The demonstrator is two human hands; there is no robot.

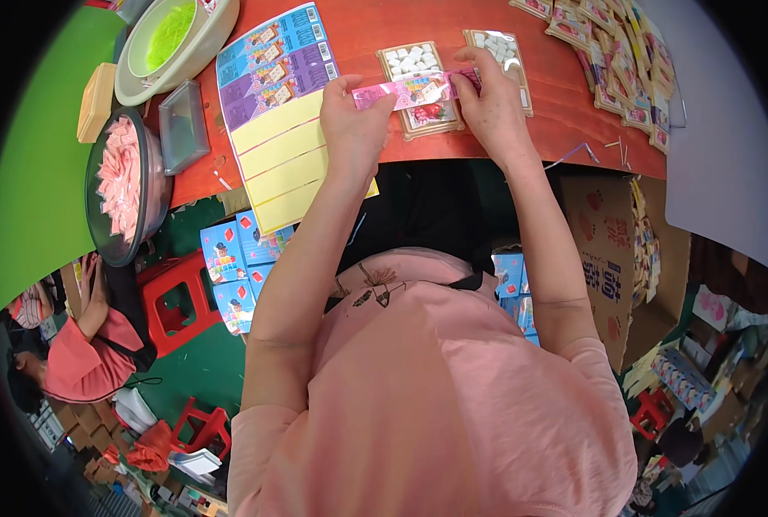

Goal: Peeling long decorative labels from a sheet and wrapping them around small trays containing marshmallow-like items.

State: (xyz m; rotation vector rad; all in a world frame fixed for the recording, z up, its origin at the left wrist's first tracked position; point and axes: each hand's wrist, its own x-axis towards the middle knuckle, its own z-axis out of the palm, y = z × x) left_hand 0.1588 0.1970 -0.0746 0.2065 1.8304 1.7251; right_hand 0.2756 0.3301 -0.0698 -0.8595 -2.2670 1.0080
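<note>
My left hand (354, 116) and my right hand (491, 99) together hold a pink printed paper strip (405, 89), one hand at each end, stretched flat above the orange table (384, 26). Directly under the strip lies a clear blister tray (418, 86) with small white tablets and a red picture card. A second tray of white tablets (500, 56) sits just right of it, by my right hand.
Sheets of colourful labels with yellow strips (276, 112) lie left of my hands. A bowl of pink packets (125, 177), a clear box (183, 125) and a beige basin (173, 43) stand far left. Finished packs (612, 52) pile at right. A cardboard box (621, 258) and red stool (173, 302) sit below.
</note>
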